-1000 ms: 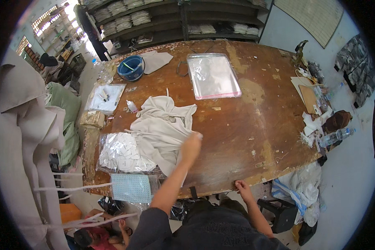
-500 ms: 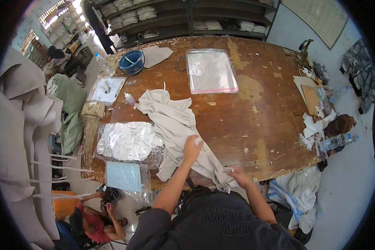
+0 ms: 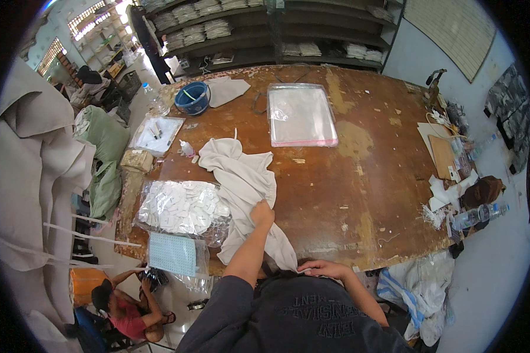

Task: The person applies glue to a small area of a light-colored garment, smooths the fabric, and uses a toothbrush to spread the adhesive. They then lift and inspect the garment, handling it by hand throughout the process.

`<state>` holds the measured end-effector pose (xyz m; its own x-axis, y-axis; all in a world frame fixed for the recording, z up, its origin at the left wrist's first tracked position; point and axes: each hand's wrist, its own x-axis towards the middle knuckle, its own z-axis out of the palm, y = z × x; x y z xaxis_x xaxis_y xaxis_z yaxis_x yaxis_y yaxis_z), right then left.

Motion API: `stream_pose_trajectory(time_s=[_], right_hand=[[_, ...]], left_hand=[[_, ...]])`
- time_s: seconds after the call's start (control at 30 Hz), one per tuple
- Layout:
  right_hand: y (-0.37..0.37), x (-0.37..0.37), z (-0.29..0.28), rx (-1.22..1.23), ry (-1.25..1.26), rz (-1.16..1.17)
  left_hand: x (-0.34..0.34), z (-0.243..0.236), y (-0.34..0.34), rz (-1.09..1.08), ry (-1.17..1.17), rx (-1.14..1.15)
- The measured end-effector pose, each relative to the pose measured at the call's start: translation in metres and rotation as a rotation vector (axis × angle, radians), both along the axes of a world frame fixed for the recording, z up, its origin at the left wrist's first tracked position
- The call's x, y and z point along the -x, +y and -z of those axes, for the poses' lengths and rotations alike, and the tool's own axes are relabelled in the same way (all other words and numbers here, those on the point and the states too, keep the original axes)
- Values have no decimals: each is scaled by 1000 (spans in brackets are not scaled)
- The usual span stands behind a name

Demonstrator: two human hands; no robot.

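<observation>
A crumpled beige garment [image 3: 235, 167] lies slantwise over the table, its narrow near end running down to the front edge by my body. My left hand [image 3: 262, 213] is closed on the cloth about midway along it. Down at the near end, my right hand [image 3: 321, 269] grips the garment's tip, the thumb side against the fabric. To the left of the garment sits a clear bag of small white tags [image 3: 182, 206]. A pack of light-blue sheets [image 3: 172, 254] is below that bag, and a small white bottle [image 3: 186, 148] stands beyond it.
A stack of clear plastic bags [image 3: 302, 115] lies on the wooden table [image 3: 388, 194]. At the far left are a blue bucket [image 3: 192, 97] and a water bottle [image 3: 155, 99]. Card, scraps and bottles line the right edge. Someone in red [image 3: 129, 320] sits at lower left.
My left hand has shifted slightly left and down and closed on the cloth. My right hand has drawn the garment's near end left and closer to my body. The view has tilted a little.
</observation>
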<state>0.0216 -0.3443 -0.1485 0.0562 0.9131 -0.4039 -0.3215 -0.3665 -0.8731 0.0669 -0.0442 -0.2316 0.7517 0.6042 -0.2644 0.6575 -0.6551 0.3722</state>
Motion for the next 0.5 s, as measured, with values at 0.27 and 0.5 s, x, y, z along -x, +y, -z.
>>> stream_pose_trajectory(time_s=[0.27, 0.5], right_hand=[[14, -2, 30, 197, -374, 885], [7, -33, -20, -60, -1128, 1258]], left_hand=[[-15, -97, -48, 138, -496, 784], [62, -184, -114, 1060, -279, 797]])
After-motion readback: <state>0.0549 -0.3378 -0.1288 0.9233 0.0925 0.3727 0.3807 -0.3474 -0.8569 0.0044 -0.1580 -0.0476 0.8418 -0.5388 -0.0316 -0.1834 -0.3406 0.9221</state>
